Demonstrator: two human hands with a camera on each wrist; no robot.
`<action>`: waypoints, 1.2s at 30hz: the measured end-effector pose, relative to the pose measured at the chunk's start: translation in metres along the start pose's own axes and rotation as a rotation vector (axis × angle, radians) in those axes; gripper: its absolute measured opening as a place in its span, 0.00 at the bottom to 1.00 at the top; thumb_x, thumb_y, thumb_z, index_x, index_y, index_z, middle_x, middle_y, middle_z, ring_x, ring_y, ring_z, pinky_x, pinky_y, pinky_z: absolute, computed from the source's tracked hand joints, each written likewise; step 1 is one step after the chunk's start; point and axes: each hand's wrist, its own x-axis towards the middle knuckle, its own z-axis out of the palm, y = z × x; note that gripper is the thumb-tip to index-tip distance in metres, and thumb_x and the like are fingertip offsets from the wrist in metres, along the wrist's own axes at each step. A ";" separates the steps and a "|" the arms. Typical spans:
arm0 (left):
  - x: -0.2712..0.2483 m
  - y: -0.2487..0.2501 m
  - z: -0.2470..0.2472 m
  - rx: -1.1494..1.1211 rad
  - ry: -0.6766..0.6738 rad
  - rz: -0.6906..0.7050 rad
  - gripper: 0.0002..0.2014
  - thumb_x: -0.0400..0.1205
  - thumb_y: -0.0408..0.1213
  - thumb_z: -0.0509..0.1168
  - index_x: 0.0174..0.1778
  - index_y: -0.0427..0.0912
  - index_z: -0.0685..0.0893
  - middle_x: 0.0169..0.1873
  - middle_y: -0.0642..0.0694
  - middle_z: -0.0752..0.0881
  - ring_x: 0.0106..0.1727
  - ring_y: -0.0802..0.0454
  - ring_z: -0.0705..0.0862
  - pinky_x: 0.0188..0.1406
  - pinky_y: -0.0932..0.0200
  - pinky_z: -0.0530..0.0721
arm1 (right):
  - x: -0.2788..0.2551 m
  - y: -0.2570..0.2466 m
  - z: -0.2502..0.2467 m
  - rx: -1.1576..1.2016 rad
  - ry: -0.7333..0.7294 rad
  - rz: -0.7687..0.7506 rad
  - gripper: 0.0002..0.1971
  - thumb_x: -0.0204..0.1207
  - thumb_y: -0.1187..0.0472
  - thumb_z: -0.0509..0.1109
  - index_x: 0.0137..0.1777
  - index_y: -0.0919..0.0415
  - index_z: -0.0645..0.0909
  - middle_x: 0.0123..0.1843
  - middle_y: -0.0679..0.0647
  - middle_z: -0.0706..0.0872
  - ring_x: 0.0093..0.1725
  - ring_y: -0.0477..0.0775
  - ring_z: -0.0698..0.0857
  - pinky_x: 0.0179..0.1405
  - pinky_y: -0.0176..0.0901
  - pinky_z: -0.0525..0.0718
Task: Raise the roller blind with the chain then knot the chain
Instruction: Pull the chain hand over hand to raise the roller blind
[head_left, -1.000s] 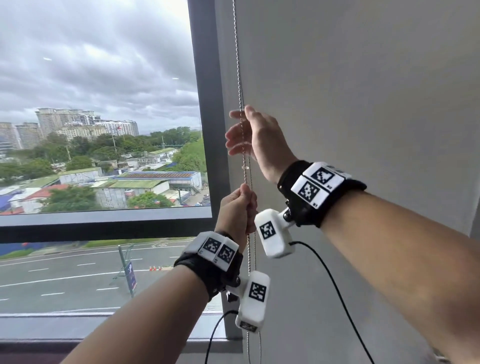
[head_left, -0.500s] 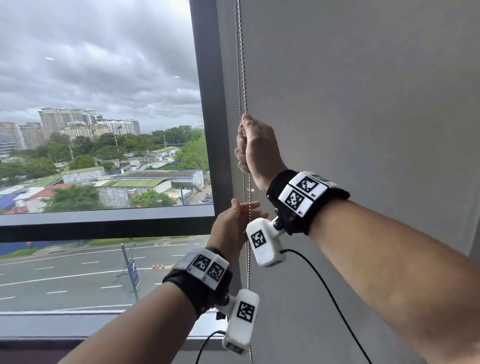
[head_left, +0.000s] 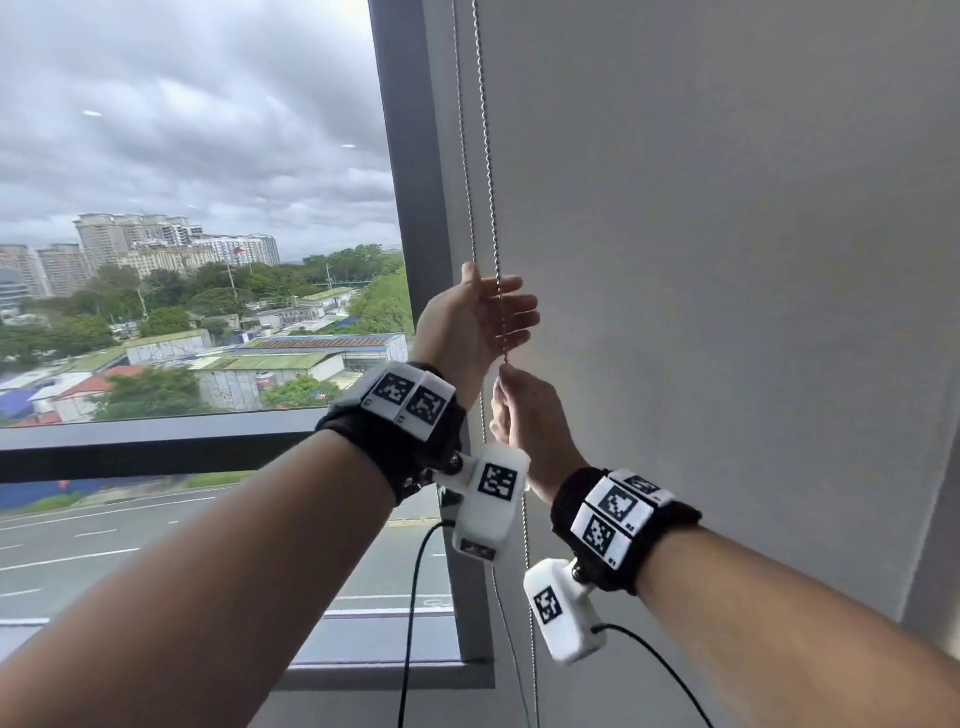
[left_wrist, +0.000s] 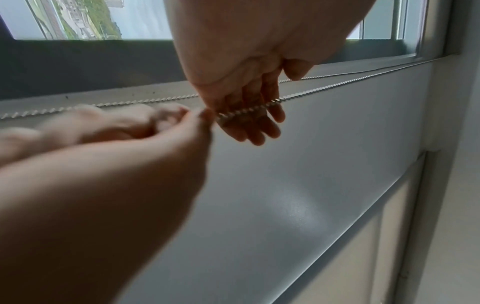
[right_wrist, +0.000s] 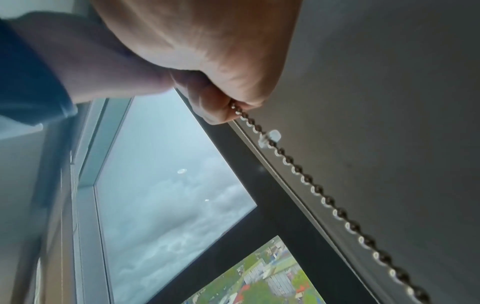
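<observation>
A metal bead chain (head_left: 487, 156) hangs in two strands along the left edge of the grey roller blind (head_left: 701, 234), which is down over the pane. My left hand (head_left: 483, 322) is the upper one, fingers (left_wrist: 252, 123) straight, and one strand lies across them without being gripped. Just below it, my right hand (head_left: 519, 410) pinches that same strand (right_wrist: 324, 197) between thumb and forefinger (right_wrist: 221, 111). A small clear connector (right_wrist: 272, 135) sits on the chain just beyond the pinch. In the left wrist view my right hand (left_wrist: 161, 121) is blurred.
A dark vertical window frame (head_left: 410, 182) stands just left of the chain, with an uncovered pane and a city view beyond. A dark horizontal bar (head_left: 156, 441) crosses that pane. Cables from the wrist cameras (head_left: 415, 597) hang beneath my arms.
My right hand closed on the chain high up and came down with it. My left hand let go below and rose above the right hand, fingers spread at the chain.
</observation>
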 end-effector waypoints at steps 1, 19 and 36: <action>-0.001 -0.002 0.005 -0.021 -0.002 -0.013 0.22 0.86 0.50 0.45 0.39 0.40 0.79 0.27 0.46 0.80 0.27 0.51 0.78 0.28 0.59 0.75 | -0.006 0.009 -0.001 0.010 0.001 0.016 0.20 0.88 0.60 0.55 0.31 0.59 0.63 0.23 0.48 0.62 0.20 0.42 0.59 0.20 0.35 0.59; -0.014 -0.041 0.004 -0.045 0.109 0.076 0.19 0.84 0.30 0.49 0.26 0.45 0.71 0.13 0.54 0.62 0.13 0.59 0.55 0.16 0.67 0.49 | 0.011 -0.011 -0.034 -0.163 -0.079 -0.089 0.19 0.74 0.54 0.57 0.53 0.67 0.81 0.40 0.57 0.85 0.40 0.52 0.83 0.43 0.51 0.83; -0.049 -0.095 -0.013 0.066 0.196 -0.034 0.24 0.83 0.33 0.53 0.18 0.47 0.72 0.21 0.52 0.65 0.21 0.55 0.60 0.27 0.56 0.52 | 0.059 -0.100 0.026 -0.035 -0.114 -0.031 0.20 0.87 0.55 0.49 0.32 0.56 0.67 0.22 0.50 0.64 0.17 0.48 0.60 0.18 0.34 0.59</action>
